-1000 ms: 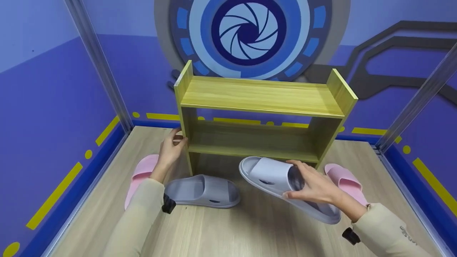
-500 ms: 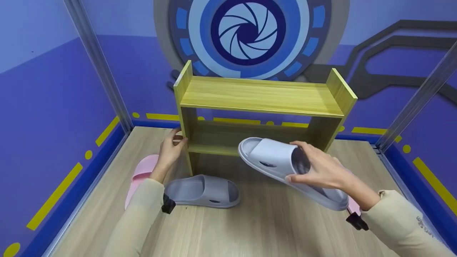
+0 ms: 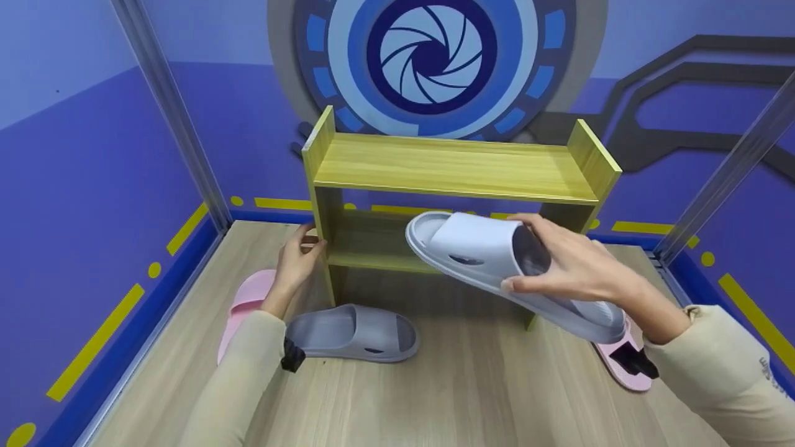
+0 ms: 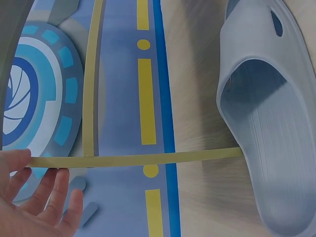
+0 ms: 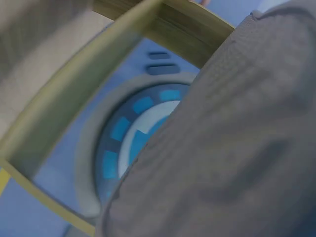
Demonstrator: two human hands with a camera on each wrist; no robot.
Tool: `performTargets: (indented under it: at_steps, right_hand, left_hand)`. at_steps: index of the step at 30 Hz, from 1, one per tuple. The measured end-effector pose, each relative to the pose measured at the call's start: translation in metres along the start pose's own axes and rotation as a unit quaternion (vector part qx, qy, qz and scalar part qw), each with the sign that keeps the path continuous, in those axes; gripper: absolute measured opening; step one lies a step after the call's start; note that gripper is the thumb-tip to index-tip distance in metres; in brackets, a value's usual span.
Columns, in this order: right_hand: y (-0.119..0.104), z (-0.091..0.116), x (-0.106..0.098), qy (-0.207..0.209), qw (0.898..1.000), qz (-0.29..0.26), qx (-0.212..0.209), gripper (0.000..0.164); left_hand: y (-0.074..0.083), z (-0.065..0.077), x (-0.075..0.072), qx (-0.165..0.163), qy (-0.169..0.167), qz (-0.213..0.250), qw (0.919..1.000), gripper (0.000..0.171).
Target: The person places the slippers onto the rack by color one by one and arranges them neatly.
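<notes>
A light grey slipper [image 3: 481,239] hangs in the air in front of the right half of a two-tier yellow wooden shelf [image 3: 453,164]. My right hand [image 3: 577,267] grips it around the strap, toe pointing left and tilted up. In the right wrist view the slipper's blurred underside [image 5: 222,138] fills much of the picture. My left hand [image 3: 298,261] pinches the edge of the shelf's left side panel, thumb on one side and fingers on the other. A matching grey slipper [image 3: 379,332] lies on the wood-patterned floor by the shelf's lower left, toe to the right.
One pink slipper [image 3: 254,292] lies left of the shelf, partly behind my left forearm. Another pink slipper [image 3: 627,372] lies at the right, mostly covered by my right arm and the held slipper. Blue walls [image 3: 74,217] enclose the floor behind and at both sides.
My right hand has raised the grey slipper from in front of the lower tier to the height of the middle board, drifting slightly right. My left hand stays on the side panel.
</notes>
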State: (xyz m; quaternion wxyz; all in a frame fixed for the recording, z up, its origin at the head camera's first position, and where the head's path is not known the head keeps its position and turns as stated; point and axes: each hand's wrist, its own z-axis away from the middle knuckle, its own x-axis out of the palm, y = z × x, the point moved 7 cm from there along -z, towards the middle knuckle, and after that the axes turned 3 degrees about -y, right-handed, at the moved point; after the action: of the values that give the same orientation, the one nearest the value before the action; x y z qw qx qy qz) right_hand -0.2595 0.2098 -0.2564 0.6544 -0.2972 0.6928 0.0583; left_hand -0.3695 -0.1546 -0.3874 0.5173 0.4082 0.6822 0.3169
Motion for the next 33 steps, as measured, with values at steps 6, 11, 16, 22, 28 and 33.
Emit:
performTargets:
  at_steps: [6, 11, 16, 22, 28, 33]
  right_hand:
    - [-0.007, -0.01, -0.028, -0.002, 0.999, -0.008, 0.031, 0.08]
    - [-0.007, -0.022, -0.048, 0.017, 0.997, 0.014, 0.076, 0.081]
    - [-0.002, -0.033, -0.061, 0.04, 0.992, 0.043, 0.114, 0.086]
    - [0.012, -0.047, -0.064, 0.053, 0.984, 0.069, 0.155, 0.092]
    - [0.025, -0.059, -0.06, 0.062, 0.977, 0.08, 0.185, 0.1]
    - [0.028, -0.068, -0.057, 0.07, 0.973, 0.087, 0.201, 0.101]
  left_hand:
    - [0.0, 0.0, -0.001, -0.001, 0.006, 0.008, 1.0, 0.039]
    - [0.0, 0.001, -0.001, -0.001, 0.001, 0.002, 1.0, 0.04]
    - [0.001, 0.001, -0.001, 0.004, 0.003, -0.006, 1.0, 0.04]
    - [0.001, 0.0, -0.001, 0.009, 0.004, -0.007, 0.9999, 0.039]
    - [0.001, 0.001, -0.001, 0.008, 0.003, -0.004, 1.0, 0.04]
    - [0.001, 0.001, -0.001, 0.009, 0.005, -0.005, 0.9999, 0.04]
